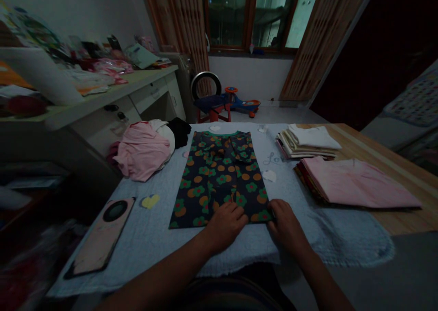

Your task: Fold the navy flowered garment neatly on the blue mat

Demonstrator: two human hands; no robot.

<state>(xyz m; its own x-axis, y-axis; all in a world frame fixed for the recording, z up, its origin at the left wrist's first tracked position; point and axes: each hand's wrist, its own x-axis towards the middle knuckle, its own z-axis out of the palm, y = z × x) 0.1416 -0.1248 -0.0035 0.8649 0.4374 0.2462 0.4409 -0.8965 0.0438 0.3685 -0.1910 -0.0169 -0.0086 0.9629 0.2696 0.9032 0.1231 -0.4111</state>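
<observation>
A dark garment [219, 178] printed with orange dots and green flowers lies flat and folded on a pale blue quilted mat [147, 256], its green-trimmed neckline at the far end. My left hand [224, 226] has its fingers curled onto the near hem, right of the middle. My right hand [285, 222] grips the hem's near right corner. Neither hand touches anything else.
Folded stacks of cream [308, 142] and pink [356, 183] clothes sit on the wooden table [404, 183] to the right. Crumpled pink cloth [140, 151] and black cloth [178, 132] lie to the left. A phone [101, 238] rests on the mat's left side.
</observation>
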